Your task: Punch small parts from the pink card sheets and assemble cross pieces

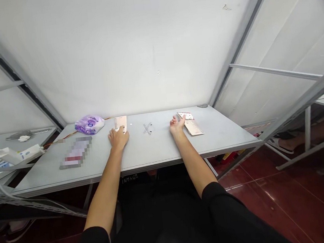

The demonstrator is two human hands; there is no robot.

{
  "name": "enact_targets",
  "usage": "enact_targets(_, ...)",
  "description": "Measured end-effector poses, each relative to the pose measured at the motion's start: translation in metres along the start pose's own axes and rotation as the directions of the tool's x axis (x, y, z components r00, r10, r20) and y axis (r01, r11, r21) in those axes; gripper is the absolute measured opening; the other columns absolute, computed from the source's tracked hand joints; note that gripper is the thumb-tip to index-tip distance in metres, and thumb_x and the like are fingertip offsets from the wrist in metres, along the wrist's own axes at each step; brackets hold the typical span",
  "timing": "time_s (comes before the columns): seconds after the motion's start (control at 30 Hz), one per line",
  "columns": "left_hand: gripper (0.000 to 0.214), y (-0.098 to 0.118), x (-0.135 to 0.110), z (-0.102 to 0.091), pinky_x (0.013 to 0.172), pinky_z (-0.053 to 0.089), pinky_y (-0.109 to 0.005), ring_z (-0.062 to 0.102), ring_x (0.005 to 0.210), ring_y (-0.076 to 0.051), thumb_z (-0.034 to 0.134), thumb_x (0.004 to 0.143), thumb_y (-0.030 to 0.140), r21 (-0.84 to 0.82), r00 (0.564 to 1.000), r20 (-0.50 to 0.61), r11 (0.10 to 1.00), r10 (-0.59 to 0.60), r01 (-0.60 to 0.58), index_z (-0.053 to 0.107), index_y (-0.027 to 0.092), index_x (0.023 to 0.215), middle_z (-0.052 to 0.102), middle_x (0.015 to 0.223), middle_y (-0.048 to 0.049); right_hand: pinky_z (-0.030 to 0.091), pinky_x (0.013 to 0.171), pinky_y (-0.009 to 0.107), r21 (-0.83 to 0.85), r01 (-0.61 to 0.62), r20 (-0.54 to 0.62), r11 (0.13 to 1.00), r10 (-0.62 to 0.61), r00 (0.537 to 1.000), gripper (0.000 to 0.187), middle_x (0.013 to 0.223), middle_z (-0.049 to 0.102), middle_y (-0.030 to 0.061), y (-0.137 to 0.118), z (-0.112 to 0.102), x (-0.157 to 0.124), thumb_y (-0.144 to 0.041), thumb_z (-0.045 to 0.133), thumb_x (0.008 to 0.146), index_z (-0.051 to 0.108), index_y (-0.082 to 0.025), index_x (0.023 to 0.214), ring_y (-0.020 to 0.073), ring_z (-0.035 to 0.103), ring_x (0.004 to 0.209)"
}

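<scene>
On the left half of the grey table, my left hand (119, 137) lies palm down over the lower part of a beige printed card (122, 121), its fingers apart and touching the card. My right hand (177, 125) is turned palm up, with the fingers loosely curled and apart and nothing visible in them. Right beside it lies another beige printed card or folder (194, 128), with a white patterned piece (186, 115) at its upper end. Between my hands, small dark-marked transparent strips (147, 128) rest on the tabletop, crossing each other.
A purple plastic pack (90, 124) stands at the back left, with a blurred-out flat rectangular object (76, 152) in front. A white power strip (31, 152) and cables lie further left. Metal frame posts (233, 57) flank the table, and a white wall panel (144, 54) closes the back.
</scene>
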State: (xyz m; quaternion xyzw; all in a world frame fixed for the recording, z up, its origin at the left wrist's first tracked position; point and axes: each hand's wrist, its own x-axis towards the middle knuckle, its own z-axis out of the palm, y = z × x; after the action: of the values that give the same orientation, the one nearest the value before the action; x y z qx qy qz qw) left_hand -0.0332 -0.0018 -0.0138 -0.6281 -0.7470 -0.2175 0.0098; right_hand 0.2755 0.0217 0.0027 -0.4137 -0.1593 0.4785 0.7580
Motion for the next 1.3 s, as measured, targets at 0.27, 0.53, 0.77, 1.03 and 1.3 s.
enact_targets(0.27, 0.052, -0.001, 0.004, -0.005, 0.101, 0.045, -0.052, 0.062, 0.118, -0.037, 0.032, 0.102, 0.040, -0.203, 0.999, -0.032, 0.979, 0.002, -0.009, 0.057, 0.020, 0.144, 0.070, 0.124, -0.0195, 0.026, 0.037, 0.015, -0.070, -0.150, 0.270, 0.986, 0.164, 0.949, 0.021, 0.066, 0.054, -0.0042, 0.011, 0.017, -0.020, -0.038, 0.063, 0.092, 0.064, -0.017, 0.097, 0.0033, 0.031, 0.042)
enact_targets(0.53, 0.045, 0.018, -0.004, -0.003, 0.098, 0.049, -0.049, 0.069, 0.105, -0.033, 0.032, 0.105, 0.041, -0.435, 0.976, -0.123, 0.875, 0.177, -0.213, 0.068, 0.025, 0.128, 0.076, 0.112, -0.0105, 0.035, 0.037, 0.019, -0.419, -0.116, 0.541, 0.901, 0.350, 0.765, 0.040, 0.094, 0.075, 0.0064, 0.024, 0.022, -0.041, -0.041, 0.068, 0.091, 0.052, -0.024, 0.124, 0.0069, 0.047, 0.042)
enact_targets(0.77, 0.046, 0.034, -0.017, -0.002, 0.101, 0.051, -0.041, 0.070, 0.109, -0.025, 0.033, 0.103, 0.037, -0.511, 0.818, -0.052, 0.688, 0.573, -0.515, 0.065, 0.024, 0.133, 0.075, 0.120, -0.0060, 0.045, 0.037, 0.020, -0.470, -0.092, 0.526, 0.878, 0.362, 0.770, 0.058, 0.087, 0.071, 0.0008, 0.028, 0.025, -0.045, -0.031, 0.074, 0.084, 0.042, -0.026, 0.132, 0.0123, 0.063, 0.047)
enact_targets(1.03, 0.042, 0.036, -0.019, -0.001, 0.113, 0.046, -0.041, 0.059, 0.127, -0.025, 0.060, 0.090, 0.043, -0.479, 0.730, -0.199, 0.585, 0.654, -0.655, 0.065, 0.025, 0.128, 0.062, 0.136, -0.0092, 0.038, 0.034, 0.017, -0.438, -0.005, 0.543, 0.899, 0.269, 0.796, 0.050, 0.082, 0.069, -0.0037, 0.029, 0.027, -0.050, -0.012, 0.068, 0.079, 0.048, -0.026, 0.122, 0.0095, 0.060, 0.044)
enact_targets(1.3, 0.037, 0.041, -0.022, -0.004, 0.110, 0.049, -0.042, 0.063, 0.118, -0.025, 0.056, 0.093, 0.042, -0.472, 0.764, -0.289, 0.609, 0.577, -0.638, 0.064, 0.023, 0.125, 0.061, 0.133, -0.0096, 0.039, 0.034, 0.018, -0.497, 0.150, 0.503, 0.855, 0.143, 0.852, 0.056, 0.079, 0.069, -0.0044, 0.039, 0.024, -0.042, -0.018, 0.079, 0.075, 0.046, -0.025, 0.120, 0.0093, 0.056, 0.041)
